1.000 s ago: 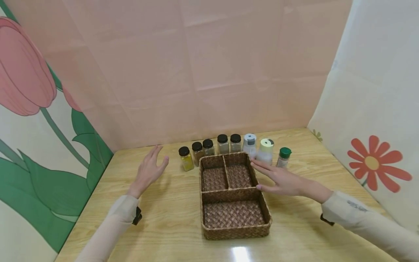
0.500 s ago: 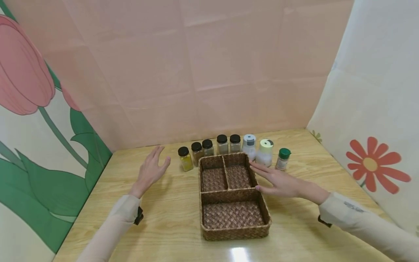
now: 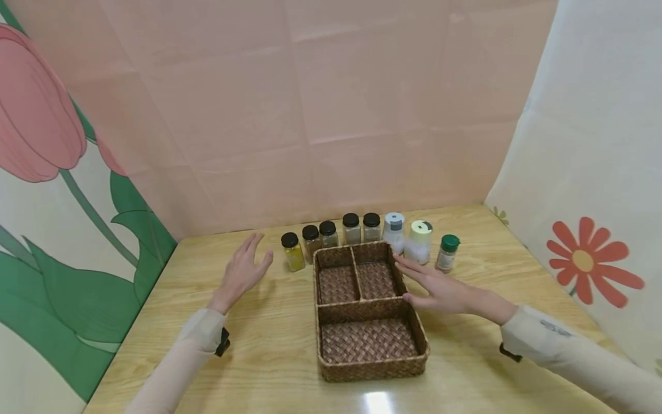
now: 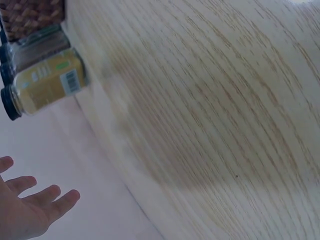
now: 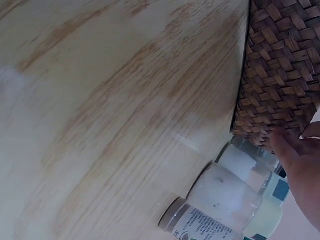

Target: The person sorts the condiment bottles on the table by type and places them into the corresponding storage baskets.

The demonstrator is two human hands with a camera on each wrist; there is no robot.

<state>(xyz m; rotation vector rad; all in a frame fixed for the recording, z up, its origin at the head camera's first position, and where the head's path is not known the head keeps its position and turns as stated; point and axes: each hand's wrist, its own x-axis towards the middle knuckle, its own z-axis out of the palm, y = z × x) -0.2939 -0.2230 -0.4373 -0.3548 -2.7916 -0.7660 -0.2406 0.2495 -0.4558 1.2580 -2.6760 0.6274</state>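
Head view: left hand (image 3: 243, 273) spread flat, hovers above table (image 3: 258, 345), just beside yellow spice jar (image 3: 292, 251). Right hand (image 3: 439, 287) spread, fingers against wicker basket (image 3: 369, 368) right wall, holds nothing.

Left wrist view: yellow jar at table's far edge; careless sweep likely topples it.

Right wrist view: white shakers (image 5: 225, 192) just beside fingertips (image 5: 287, 145); nudge risk.

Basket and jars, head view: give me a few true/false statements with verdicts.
1. The woven basket has three compartments, all without jars. True.
2. The left hand grips the yellow jar. False: it is open, short of the jar, holding nothing.
3. The green-capped jar stands at the right end of the row. True.
4. The right hand lies flat by the basket's right rim. True.
5. Every jar has a black cap. False: five do; three at the right have grey, pale yellow and green caps.
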